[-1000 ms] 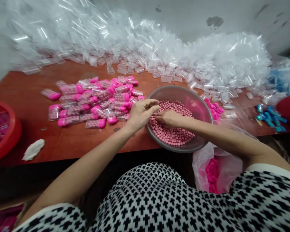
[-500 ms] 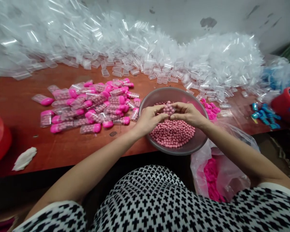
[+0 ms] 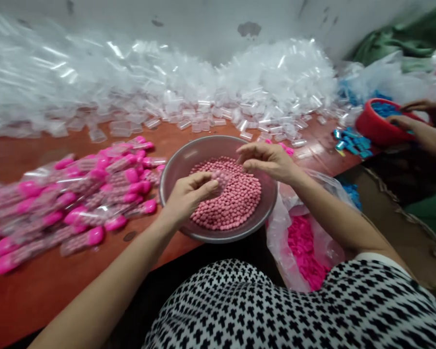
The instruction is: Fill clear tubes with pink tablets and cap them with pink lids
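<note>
One tube (image 3: 222,180) over bowl (image 3: 179,162), apparently at filling.
Pinched by left hand (image 3: 186,195); right hand (image 3: 271,161) nearby, fingers parted. Likely calls next for steady grip.

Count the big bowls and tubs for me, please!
2: a grey bowl of pink beads, under the left hand and right hand, and a red tub of blue pieces on the right, by another person's hands. More may be hidden.

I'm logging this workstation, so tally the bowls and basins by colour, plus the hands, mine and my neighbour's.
Grey bowl: 1
Red basin: 1
Your left hand and right hand: 2
Neighbour's hands: 2
Total: 6
</note>
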A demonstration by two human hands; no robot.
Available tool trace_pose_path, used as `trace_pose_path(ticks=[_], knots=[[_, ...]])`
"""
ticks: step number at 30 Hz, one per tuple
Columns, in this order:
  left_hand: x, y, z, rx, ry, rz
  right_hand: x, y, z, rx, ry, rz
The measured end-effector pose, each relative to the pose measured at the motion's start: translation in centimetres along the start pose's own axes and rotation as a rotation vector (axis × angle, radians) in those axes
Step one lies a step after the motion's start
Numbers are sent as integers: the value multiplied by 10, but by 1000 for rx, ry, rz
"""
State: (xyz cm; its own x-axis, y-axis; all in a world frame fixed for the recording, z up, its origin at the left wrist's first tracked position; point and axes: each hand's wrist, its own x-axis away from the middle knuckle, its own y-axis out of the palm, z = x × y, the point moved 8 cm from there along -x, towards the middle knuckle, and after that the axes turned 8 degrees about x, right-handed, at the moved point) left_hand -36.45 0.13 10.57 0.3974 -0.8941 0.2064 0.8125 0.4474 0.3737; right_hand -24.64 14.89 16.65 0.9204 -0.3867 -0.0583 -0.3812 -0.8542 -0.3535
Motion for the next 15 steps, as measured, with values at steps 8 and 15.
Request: trace_pose_path(ticks=[8,15], knots=[[3,-3,42,-305,199,81,53,-188,77,497,358,600],[-9,-1,39,-377,237,92,44,-208,150,1177,684,263]])
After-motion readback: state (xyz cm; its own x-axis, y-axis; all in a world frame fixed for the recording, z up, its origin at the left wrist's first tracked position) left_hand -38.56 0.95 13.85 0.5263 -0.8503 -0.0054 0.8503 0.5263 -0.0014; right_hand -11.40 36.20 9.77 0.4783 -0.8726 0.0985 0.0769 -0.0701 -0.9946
